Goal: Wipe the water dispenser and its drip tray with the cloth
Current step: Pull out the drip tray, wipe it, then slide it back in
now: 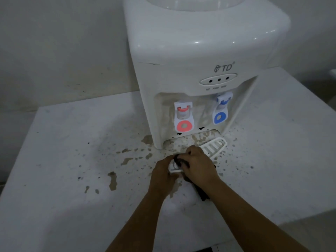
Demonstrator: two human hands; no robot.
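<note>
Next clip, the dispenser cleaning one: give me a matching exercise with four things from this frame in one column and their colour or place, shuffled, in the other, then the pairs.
Column one:
1. cloth
2. drip tray
3. left tap
4. right tap

Column two:
A. blue lever
B. dark, gripped by the right hand
C. pink-red lever
D. white, slotted, held out in front of the water dispenser

Pairs: 1-B, 2-D, 3-C, 4-A
</note>
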